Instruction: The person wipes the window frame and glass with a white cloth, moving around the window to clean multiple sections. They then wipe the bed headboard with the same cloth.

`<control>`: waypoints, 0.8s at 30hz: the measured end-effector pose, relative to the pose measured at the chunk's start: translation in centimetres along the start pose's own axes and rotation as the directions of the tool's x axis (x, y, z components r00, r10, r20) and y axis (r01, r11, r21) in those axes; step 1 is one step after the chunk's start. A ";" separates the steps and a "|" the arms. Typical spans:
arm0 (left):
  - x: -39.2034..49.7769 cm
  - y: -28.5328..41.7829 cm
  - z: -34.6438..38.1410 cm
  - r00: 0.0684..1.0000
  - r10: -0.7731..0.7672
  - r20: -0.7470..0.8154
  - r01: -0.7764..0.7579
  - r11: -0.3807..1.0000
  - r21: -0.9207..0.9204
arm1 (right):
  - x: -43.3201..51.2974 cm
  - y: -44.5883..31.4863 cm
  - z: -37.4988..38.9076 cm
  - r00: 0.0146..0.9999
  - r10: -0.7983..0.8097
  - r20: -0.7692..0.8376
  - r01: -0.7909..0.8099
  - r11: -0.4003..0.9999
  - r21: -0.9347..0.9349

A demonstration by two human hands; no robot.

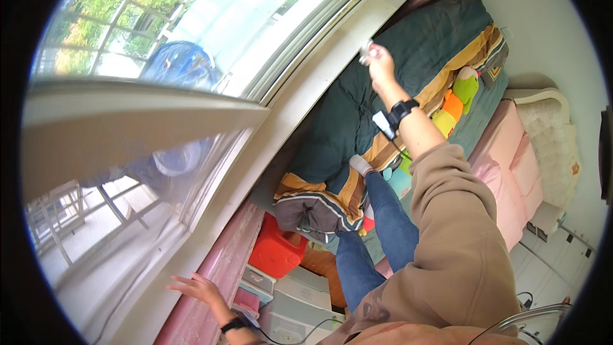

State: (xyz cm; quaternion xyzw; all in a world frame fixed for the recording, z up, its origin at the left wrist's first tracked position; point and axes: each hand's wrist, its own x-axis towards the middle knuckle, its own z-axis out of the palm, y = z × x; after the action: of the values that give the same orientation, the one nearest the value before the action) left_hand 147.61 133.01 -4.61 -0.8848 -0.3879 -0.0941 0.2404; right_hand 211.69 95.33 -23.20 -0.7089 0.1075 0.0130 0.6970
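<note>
My right hand is reached out over the bed, beside the inner edge of the white window sill. It grips a small whitish, crumpled-looking cloth, blurred and partly hidden by the fingers. Lower left, my left hand holds nothing and has its fingers spread. It is at the sill's near end, over a pink curtain; whether it touches the sill I cannot tell. Between the two hands, a window sash with a pale frame and glass stands across the opening.
A dark green quilt with ochre bands covers the bed, where a colourful plush toy lies. Beyond is pink bedding. A red plastic container and storage boxes stand below the sill. Outside are a window grille and blue basin.
</note>
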 end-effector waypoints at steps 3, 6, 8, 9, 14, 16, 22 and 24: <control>-4.5 5.0 -1.7 0.956 0.059 0.287 -0.045 0.998 -0.055 | 7.7 -0.3 -1.5 0.962 -0.255 -0.095 0.195 0.890 -0.412; -5.8 9.9 -2.5 0.905 0.157 0.395 -0.128 0.987 -0.099 | 13.4 -1.1 -2.0 0.944 -0.327 0.036 0.274 0.722 -0.636; -5.0 12.6 -2.6 0.862 0.113 0.494 -0.043 0.987 -0.152 | 16.3 -1.0 -1.6 0.927 -0.372 0.041 0.299 0.671 -0.678; -4.5 14.0 -2.4 0.843 0.097 0.529 0.007 0.981 -0.191 | 17.5 -0.9 -1.5 0.907 -0.416 0.059 0.336 0.633 -0.698; -1.6 18.6 -1.4 0.789 0.098 0.607 0.087 0.959 -0.269 | 21.4 0.4 -1.1 0.856 -0.465 0.225 0.432 0.406 -0.805; -0.9 19.9 -1.3 0.796 0.145 0.588 0.058 0.948 -0.313 | 21.4 1.2 -0.5 0.807 -0.537 0.247 0.479 0.349 -0.806; 0.7 24.5 -1.1 0.783 0.201 0.589 0.086 0.903 -0.422 | 13.8 4.4 3.2 0.792 -0.526 0.311 0.537 0.357 -0.764; 1.7 26.8 -0.8 0.797 0.244 0.553 0.074 0.868 -0.490 | 8.2 5.2 4.4 0.722 -0.571 0.391 0.645 0.348 -0.681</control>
State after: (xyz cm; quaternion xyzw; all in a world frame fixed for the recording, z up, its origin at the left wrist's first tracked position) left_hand 168.38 118.08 -12.70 -0.9168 -0.3653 0.1065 -0.1214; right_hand 219.40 98.57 -29.82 -0.9232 -0.2098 -0.1711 0.2728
